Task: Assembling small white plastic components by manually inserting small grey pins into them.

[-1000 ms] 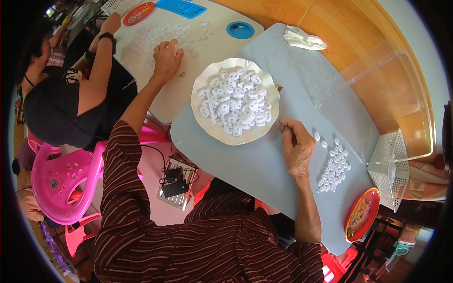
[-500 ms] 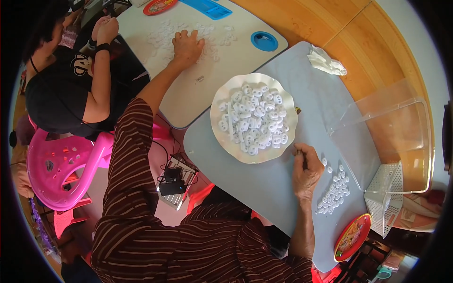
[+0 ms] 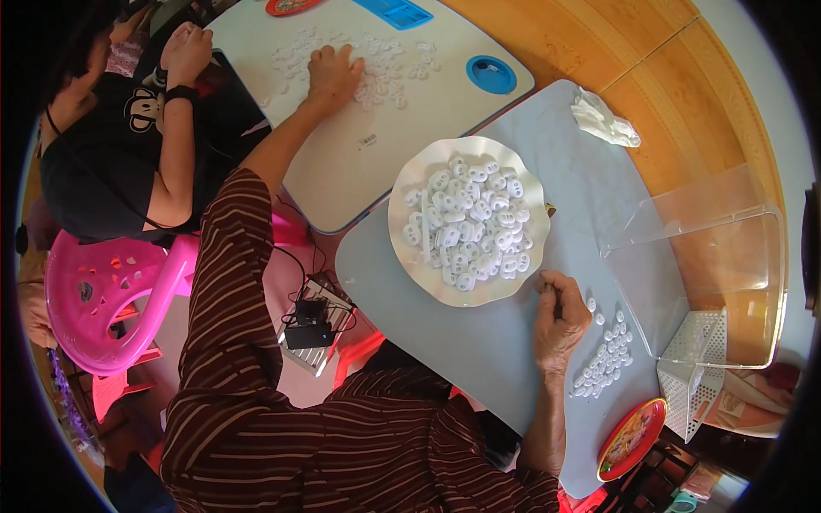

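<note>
My left hand point(image 3: 332, 79) reaches onto the white tabletop, fingers spread and bent down, touching a scatter of small pale plastic pieces point(image 3: 386, 64). On the grey table my right hand point(image 3: 560, 323) rests with its fingers curled and the thumb drawn against them; whatever may be between them is hidden. Just left of that hand is a scalloped cream bowl point(image 3: 404, 263), heaped with small white two-holed plastic pieces point(image 3: 469, 224). To the hand's right lies a loose group of small white oval pieces point(image 3: 605, 363).
A co-worker in black point(image 3: 103, 184) sits at the left beside a pink plastic chair point(image 3: 64, 325). A blue round dish point(image 3: 491, 75) sits on the white table. Along the right are a crumpled white bag point(image 3: 605, 118), a clear plastic box point(image 3: 710, 359), a perforated white basket point(image 3: 684, 389) and a red-rimmed tray point(image 3: 657, 410).
My left hand has shifted slightly left over the pale pieces, its fingers still spread. The view has moved a little; my right hand keeps its curled pose beside the bowl.
</note>
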`<move>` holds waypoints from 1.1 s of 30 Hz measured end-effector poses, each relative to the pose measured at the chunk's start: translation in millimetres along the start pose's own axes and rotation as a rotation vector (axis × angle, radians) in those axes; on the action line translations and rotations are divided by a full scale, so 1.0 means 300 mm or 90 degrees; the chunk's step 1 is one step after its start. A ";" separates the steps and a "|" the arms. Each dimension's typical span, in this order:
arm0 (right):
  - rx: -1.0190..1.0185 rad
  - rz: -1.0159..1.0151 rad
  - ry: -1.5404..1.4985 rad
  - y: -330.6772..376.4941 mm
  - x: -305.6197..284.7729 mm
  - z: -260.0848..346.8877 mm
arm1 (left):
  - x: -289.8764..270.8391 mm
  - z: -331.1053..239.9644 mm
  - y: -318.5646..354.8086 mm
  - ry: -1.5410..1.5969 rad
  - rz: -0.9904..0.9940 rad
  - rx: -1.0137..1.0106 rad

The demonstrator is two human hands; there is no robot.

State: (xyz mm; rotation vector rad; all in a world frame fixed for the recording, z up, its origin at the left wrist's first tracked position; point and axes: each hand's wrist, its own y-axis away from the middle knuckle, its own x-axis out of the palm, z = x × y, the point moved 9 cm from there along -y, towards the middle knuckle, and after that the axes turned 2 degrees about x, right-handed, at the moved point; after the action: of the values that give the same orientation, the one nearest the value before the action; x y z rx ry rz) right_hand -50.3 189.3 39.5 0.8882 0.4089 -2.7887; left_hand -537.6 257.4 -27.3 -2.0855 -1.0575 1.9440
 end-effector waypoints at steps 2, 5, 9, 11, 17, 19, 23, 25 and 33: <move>-0.011 -0.002 -0.002 -0.001 0.000 0.004 | -0.011 -0.059 0.031 0.003 -0.037 0.044; -0.024 -0.008 -0.002 -0.003 -0.006 0.004 | -0.032 -0.146 0.079 0.066 -0.015 0.110; -0.031 -0.013 -0.009 -0.002 -0.007 0.010 | -0.065 -0.131 0.090 0.187 -0.015 0.153; -0.027 -0.012 -0.005 0.001 -0.004 0.019 | -0.076 -0.056 0.049 0.213 -0.074 0.145; -0.025 -0.008 0.004 0.002 0.001 0.008 | 0.023 0.034 -0.027 0.027 0.056 -0.008; -0.022 -0.006 0.007 0.003 0.000 0.014 | 0.021 -0.051 -0.012 0.047 0.001 0.106; 0.024 0.022 0.007 0.007 -0.001 -0.019 | 0.009 -0.169 0.022 0.128 -0.031 0.182; 0.021 0.022 0.004 0.006 0.001 -0.015 | 0.021 -0.086 -0.015 0.092 -0.056 0.149; -0.013 -0.011 -0.004 -0.003 0.000 -0.003 | 0.042 0.173 -0.121 -0.041 -0.009 0.064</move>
State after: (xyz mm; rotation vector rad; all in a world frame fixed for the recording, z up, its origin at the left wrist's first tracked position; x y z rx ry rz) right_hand -50.2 190.5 39.0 0.8753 0.4457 -2.7973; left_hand -600.4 272.1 -28.5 -1.9718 -0.9612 2.0251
